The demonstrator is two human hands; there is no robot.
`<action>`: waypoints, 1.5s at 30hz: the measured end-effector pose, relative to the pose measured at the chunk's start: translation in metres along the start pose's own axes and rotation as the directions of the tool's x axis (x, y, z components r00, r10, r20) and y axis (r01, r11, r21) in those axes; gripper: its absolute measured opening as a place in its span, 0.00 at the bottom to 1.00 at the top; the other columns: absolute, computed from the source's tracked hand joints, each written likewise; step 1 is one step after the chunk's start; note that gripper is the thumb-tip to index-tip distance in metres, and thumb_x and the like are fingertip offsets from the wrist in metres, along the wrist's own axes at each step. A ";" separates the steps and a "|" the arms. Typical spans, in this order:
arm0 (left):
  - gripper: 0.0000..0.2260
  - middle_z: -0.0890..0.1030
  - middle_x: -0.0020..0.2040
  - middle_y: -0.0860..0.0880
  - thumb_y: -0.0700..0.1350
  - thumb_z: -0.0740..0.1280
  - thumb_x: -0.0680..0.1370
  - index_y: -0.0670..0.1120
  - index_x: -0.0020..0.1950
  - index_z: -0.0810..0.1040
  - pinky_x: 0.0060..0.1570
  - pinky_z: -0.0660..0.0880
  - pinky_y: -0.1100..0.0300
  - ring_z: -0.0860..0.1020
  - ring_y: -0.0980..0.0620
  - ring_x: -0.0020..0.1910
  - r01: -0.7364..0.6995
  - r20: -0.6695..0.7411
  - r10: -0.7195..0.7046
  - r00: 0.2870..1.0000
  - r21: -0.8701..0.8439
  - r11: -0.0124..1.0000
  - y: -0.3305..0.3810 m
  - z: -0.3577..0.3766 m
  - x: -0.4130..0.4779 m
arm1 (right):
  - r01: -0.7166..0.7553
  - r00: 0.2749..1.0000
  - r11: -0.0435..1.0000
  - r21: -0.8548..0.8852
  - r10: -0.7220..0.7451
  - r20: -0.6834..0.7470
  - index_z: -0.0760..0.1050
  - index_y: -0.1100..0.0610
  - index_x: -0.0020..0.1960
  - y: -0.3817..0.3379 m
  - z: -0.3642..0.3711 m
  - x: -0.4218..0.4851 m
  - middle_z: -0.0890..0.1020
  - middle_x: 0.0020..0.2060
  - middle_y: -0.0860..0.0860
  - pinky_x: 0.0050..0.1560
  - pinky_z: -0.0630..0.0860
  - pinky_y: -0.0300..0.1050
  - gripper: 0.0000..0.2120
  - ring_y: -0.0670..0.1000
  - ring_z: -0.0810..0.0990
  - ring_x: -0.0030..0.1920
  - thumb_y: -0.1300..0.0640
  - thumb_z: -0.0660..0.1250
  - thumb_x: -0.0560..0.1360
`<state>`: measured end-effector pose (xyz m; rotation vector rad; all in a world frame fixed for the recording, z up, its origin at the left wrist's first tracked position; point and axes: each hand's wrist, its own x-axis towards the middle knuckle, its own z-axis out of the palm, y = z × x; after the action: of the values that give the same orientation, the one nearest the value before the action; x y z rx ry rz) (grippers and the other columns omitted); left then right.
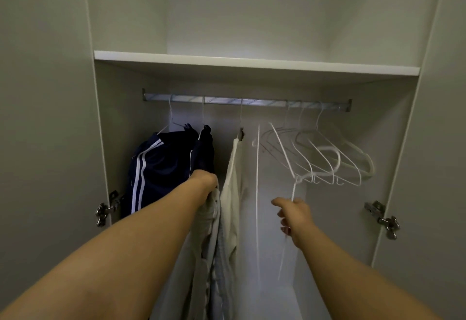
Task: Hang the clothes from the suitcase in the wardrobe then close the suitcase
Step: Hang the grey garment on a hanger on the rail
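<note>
I face an open white wardrobe with a metal rail point(247, 102) under a shelf. My left hand point(205, 179) reaches in and is shut on a pale grey garment point(214, 249) that hangs down from my grip. My right hand point(293, 215) grips a white wire hanger point(285, 158) by its lower end; the hanger slants up toward the rail. A navy garment with white stripes point(161, 168) hangs at the left of the rail on hangers. A cream garment point(233, 193) hangs in the middle. The suitcase is out of view.
Several empty white hangers point(335, 160) hang at the right of the rail. A white shelf point(252, 63) sits above the rail. Both wardrobe doors stand open, with metal hinges at the left hinge point(106, 210) and the right hinge point(383, 218).
</note>
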<state>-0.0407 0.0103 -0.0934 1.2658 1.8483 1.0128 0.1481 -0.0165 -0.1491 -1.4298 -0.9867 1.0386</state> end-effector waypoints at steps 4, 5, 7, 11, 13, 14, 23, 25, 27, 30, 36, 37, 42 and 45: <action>0.06 0.67 0.35 0.44 0.40 0.55 0.82 0.38 0.54 0.68 0.35 0.68 0.60 0.66 0.50 0.32 0.033 -0.014 -0.033 0.999 0.012 0.999 0.004 -0.006 -0.008 | 0.058 0.993 0.998 0.012 -0.056 -0.108 0.66 0.59 0.34 -0.014 0.002 0.001 0.66 0.29 0.53 0.32 0.63 0.42 0.16 0.52 0.64 0.29 0.52 0.65 0.75; 0.06 0.67 0.35 0.43 0.40 0.55 0.82 0.38 0.55 0.68 0.37 0.68 0.59 0.66 0.49 0.32 0.046 -0.026 -0.046 0.999 0.007 0.999 0.004 -0.008 -0.008 | 0.093 0.987 0.994 -0.051 -0.099 -0.127 0.66 0.59 0.32 -0.015 0.001 0.000 0.68 0.29 0.54 0.33 0.64 0.43 0.19 0.52 0.66 0.29 0.49 0.63 0.77; 0.12 0.68 0.36 0.43 0.41 0.54 0.83 0.37 0.62 0.68 0.46 0.68 0.57 0.68 0.48 0.35 0.093 -0.049 -0.096 0.994 -0.051 0.994 0.005 -0.015 -0.011 | 0.142 0.980 0.983 -0.118 -0.156 -0.125 0.66 0.58 0.30 -0.013 0.000 -0.002 0.69 0.29 0.54 0.38 0.66 0.43 0.22 0.52 0.68 0.31 0.46 0.59 0.79; 0.19 0.68 0.70 0.41 0.40 0.52 0.83 0.36 0.73 0.60 0.69 0.63 0.59 0.67 0.46 0.69 0.197 -0.087 -0.196 0.977 -0.001 0.980 0.001 -0.023 -0.009 | 0.141 0.989 0.990 -0.023 -0.142 -0.046 0.67 0.56 0.29 -0.015 0.001 0.000 0.67 0.25 0.52 0.31 0.61 0.40 0.19 0.51 0.63 0.27 0.54 0.61 0.78; 0.19 0.65 0.73 0.42 0.40 0.53 0.82 0.38 0.73 0.62 0.65 0.70 0.61 0.68 0.48 0.69 0.196 -0.051 -0.195 0.979 0.019 0.980 -0.002 -0.027 -0.005 | 0.169 0.986 0.985 0.022 -0.169 -0.009 0.69 0.57 0.29 -0.019 0.003 -0.004 0.66 0.24 0.52 0.29 0.58 0.40 0.17 0.50 0.62 0.26 0.59 0.62 0.77; 0.18 0.65 0.73 0.43 0.42 0.54 0.82 0.40 0.72 0.63 0.63 0.72 0.61 0.68 0.50 0.67 0.178 -0.029 -0.176 0.984 0.220 0.959 -0.005 -0.030 -0.008 | 0.186 0.983 0.982 0.040 -0.186 -0.002 0.69 0.57 0.28 -0.021 0.003 -0.007 0.65 0.23 0.51 0.29 0.58 0.40 0.18 0.50 0.61 0.26 0.59 0.62 0.76; 0.08 0.76 0.48 0.39 0.41 0.55 0.82 0.38 0.54 0.71 0.39 0.69 0.52 0.72 0.44 0.39 -0.101 -0.285 0.246 0.926 0.442 0.892 -0.037 -0.061 -0.023 | 0.079 0.975 0.997 0.005 -0.078 0.207 0.62 0.55 0.28 -0.015 -0.029 -0.013 0.61 0.14 0.46 0.18 0.52 0.30 0.21 0.43 0.56 0.14 0.54 0.65 0.77; 0.05 0.77 0.50 0.39 0.39 0.55 0.81 0.41 0.49 0.69 0.38 0.68 0.52 0.72 0.43 0.40 -0.106 -0.319 0.321 0.892 0.541 0.834 -0.040 -0.062 -0.025 | 0.067 0.972 0.997 -0.042 -0.056 0.229 0.62 0.56 0.28 -0.008 -0.034 -0.013 0.60 0.14 0.46 0.19 0.52 0.29 0.22 0.44 0.55 0.14 0.54 0.65 0.77; 0.06 0.78 0.50 0.39 0.36 0.55 0.80 0.40 0.53 0.69 0.36 0.67 0.54 0.76 0.41 0.43 -0.082 -0.317 0.370 0.873 0.652 0.754 -0.040 -0.062 -0.027 | 0.081 0.966 0.991 -0.108 -0.051 0.255 0.62 0.57 0.27 -0.001 -0.034 -0.015 0.60 0.13 0.47 0.18 0.52 0.30 0.22 0.44 0.55 0.14 0.53 0.65 0.77; 0.10 0.79 0.51 0.40 0.33 0.56 0.79 0.39 0.58 0.69 0.35 0.66 0.54 0.79 0.40 0.48 -0.054 -0.234 0.456 0.859 0.843 0.535 -0.038 -0.057 -0.032 | 0.081 0.944 0.976 -0.203 -0.010 0.331 0.64 0.57 0.27 0.001 -0.029 -0.018 0.59 0.16 0.49 0.20 0.52 0.29 0.23 0.44 0.55 0.15 0.52 0.64 0.78; 0.08 0.78 0.53 0.40 0.38 0.58 0.79 0.40 0.58 0.69 0.38 0.69 0.52 0.78 0.39 0.49 -0.196 -0.003 0.508 0.861 0.920 0.338 -0.033 -0.030 -0.036 | 0.042 0.866 0.980 -0.193 0.061 0.497 0.67 0.58 0.32 -0.011 0.007 -0.032 0.58 0.15 0.47 0.19 0.52 0.28 0.18 0.43 0.54 0.14 0.55 0.60 0.80; 0.08 0.78 0.52 0.40 0.41 0.57 0.80 0.40 0.57 0.70 0.38 0.69 0.52 0.78 0.38 0.49 -0.232 0.019 0.510 0.860 0.904 0.358 -0.033 -0.026 -0.036 | 0.052 0.866 0.982 -0.179 0.045 0.499 0.67 0.59 0.32 -0.013 0.014 -0.033 0.58 0.15 0.47 0.19 0.52 0.28 0.18 0.43 0.54 0.14 0.55 0.60 0.80; 0.14 0.78 0.53 0.47 0.52 0.59 0.80 0.46 0.58 0.78 0.53 0.72 0.53 0.76 0.47 0.55 -0.435 0.101 0.498 0.861 0.654 0.619 -0.033 -0.032 -0.035 | 0.107 0.915 0.987 -0.118 -0.052 0.400 0.66 0.58 0.28 -0.020 0.023 -0.026 0.58 0.13 0.47 0.19 0.51 0.28 0.20 0.44 0.55 0.13 0.56 0.61 0.79; 0.16 0.69 0.59 0.49 0.59 0.56 0.80 0.57 0.64 0.73 0.65 0.61 0.50 0.64 0.49 0.63 -0.410 0.135 0.501 0.855 0.766 0.494 -0.029 -0.039 -0.041 | 0.150 0.937 0.982 -0.117 -0.103 0.334 0.68 0.59 0.27 -0.026 0.022 -0.017 0.59 0.14 0.47 0.19 0.53 0.31 0.20 0.44 0.56 0.13 0.56 0.63 0.77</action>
<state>-0.0739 -0.0437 -0.0958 2.3776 2.1772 0.4758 0.1216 -0.0246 -0.1227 -1.3090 -1.3990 1.1516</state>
